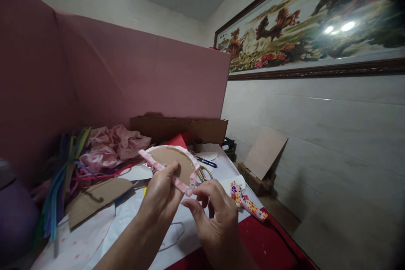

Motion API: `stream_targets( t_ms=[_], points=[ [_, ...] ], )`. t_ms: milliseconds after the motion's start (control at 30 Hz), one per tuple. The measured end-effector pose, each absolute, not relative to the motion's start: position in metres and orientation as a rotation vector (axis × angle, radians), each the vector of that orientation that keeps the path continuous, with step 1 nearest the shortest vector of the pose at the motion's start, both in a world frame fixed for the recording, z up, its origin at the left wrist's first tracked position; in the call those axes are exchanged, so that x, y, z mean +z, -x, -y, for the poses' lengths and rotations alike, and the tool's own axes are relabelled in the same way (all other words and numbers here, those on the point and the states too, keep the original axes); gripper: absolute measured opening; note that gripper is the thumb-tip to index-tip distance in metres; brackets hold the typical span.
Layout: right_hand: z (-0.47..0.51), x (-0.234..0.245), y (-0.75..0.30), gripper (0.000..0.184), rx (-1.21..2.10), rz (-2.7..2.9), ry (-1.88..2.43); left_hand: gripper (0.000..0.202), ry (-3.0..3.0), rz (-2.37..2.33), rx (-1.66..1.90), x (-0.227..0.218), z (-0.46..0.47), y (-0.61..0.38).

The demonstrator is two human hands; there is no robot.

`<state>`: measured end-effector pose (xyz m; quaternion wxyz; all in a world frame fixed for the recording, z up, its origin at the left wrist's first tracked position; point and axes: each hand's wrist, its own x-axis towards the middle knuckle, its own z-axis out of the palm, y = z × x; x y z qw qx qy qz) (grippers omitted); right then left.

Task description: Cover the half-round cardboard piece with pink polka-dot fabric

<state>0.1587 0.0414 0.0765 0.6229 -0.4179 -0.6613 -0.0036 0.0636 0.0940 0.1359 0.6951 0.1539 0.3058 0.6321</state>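
My left hand (161, 196) is closed on a pink flower-patterned wrapped strip (152, 163) that runs up to the left and bends at its lower end. My right hand (215, 215) pinches the bent end of that strip near a short upright piece (193, 178). Just behind the strip lies a round brown cardboard disc with a white rim (172, 158). A second strip wrapped in bright dotted paper (248, 204) lies on the table to the right of my right hand.
A bundle of coloured pipe cleaners (61, 177), crumpled pink cloth (114, 143), cardboard pieces (95, 196), scissors (205, 173) and a blue pen (207, 162) lie on the white and red table (268, 244). A pink board (126, 76) stands behind; a cardboard sheet (264, 152) leans against the right wall.
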Motion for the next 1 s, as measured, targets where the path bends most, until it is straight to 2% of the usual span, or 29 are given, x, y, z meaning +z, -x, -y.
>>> stream_targets(
  t_ms=[133, 433, 700, 900, 1000],
  points=[
    [-0.042, 0.073, -0.154, 0.008, -0.016, 1.479, 1.045, 0.026, -0.378, -0.685, 1.493, 0.134, -0.093, -0.064],
    [-0.041, 0.073, -0.147, 0.02, 0.391, 1.269, 1.086, 0.025, -0.39, -0.679, 1.529, 0.13, -0.097, -0.062],
    [-0.041, 0.066, -0.145, 0.015, 0.214, 1.309, 1.087, 0.027, -0.397, -0.649, 1.535, 0.131, -0.095, -0.06],
    [-0.043, 0.07, -0.15, 0.03, 0.618, 1.098, 0.965, 0.021, -0.445, -0.547, 1.504, 0.139, -0.088, -0.062],
    [-0.049, 0.071, -0.16, 0.032, 0.832, 0.922, 0.848, 0.015, -0.534, -0.47, 1.405, 0.143, -0.083, -0.061]
  ],
)
